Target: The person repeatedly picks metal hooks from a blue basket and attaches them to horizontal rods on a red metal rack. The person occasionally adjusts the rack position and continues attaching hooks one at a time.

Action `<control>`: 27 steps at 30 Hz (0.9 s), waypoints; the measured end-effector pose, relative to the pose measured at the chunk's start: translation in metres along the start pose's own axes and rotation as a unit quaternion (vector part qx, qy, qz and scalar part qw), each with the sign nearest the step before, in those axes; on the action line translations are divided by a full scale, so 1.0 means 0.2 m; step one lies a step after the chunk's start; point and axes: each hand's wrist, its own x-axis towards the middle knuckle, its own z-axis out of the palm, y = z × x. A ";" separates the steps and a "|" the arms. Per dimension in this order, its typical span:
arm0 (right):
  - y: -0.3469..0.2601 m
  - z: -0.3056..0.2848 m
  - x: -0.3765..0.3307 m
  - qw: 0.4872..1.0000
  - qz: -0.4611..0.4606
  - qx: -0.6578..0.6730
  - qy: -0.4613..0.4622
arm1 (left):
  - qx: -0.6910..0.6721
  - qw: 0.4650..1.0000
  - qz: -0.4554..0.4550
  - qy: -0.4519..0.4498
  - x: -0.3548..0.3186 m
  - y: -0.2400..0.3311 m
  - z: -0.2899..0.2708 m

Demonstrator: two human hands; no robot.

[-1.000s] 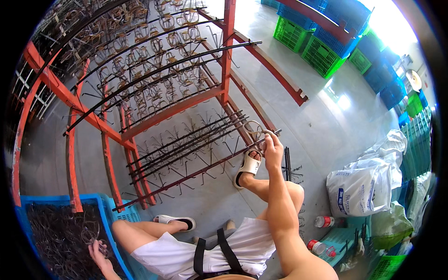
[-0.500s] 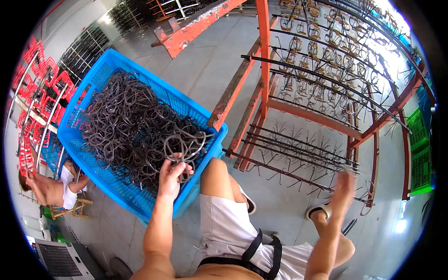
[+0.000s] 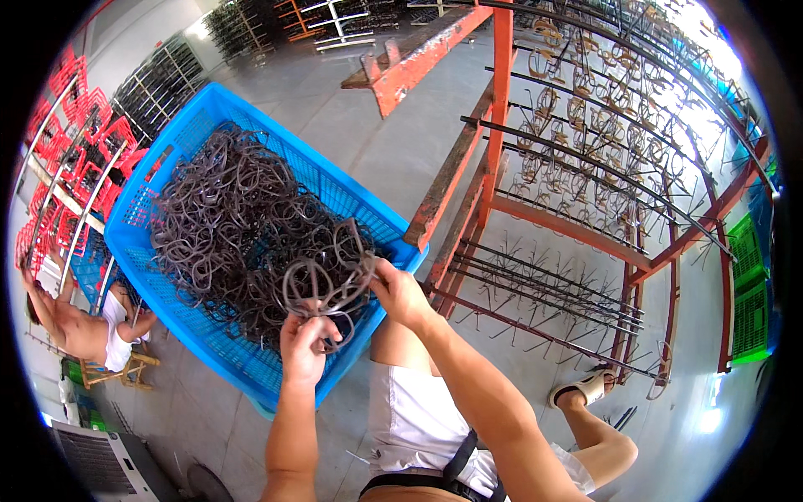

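At my far left another person point(image 3: 79, 330) sits beside red wire racks point(image 3: 71, 159). Before me stands the blue plastic crate point(image 3: 196, 117), heaped with dark metal wire rings point(image 3: 226, 226). My left hand point(image 3: 305, 345) is clenched on the lower edge of a tangled cluster of rings point(image 3: 326, 276), which rises above my fingers. My right hand point(image 3: 400, 293) pinches that cluster's right side. The orange-red steel rack point(image 3: 502, 109) with hooked rods stands right.

The crate point(image 3: 251, 209) is bright blue with a mesh-patterned wall. The rings point(image 3: 226, 226) heaped inside it are dull grey-brown. Right of the crate, the rack point(image 3: 502, 167) is orange-red, chipped and rusty. Far right, the bins point(image 3: 749, 284) are green. The shorts point(image 3: 418, 418) below are white.
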 end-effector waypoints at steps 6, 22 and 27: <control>-0.16 -0.15 -0.18 0.930 -0.211 -0.294 0.057 | -0.242 0.945 -0.211 0.058 0.04 0.07 0.05; -0.63 -1.34 -1.39 0.878 -0.194 -0.438 -0.007 | -0.148 0.786 -0.593 -0.094 -0.50 -0.45 0.81; -0.78 -1.42 -1.58 0.970 -0.018 -0.150 0.190 | -0.222 0.821 -0.523 -0.048 -0.59 -0.54 0.94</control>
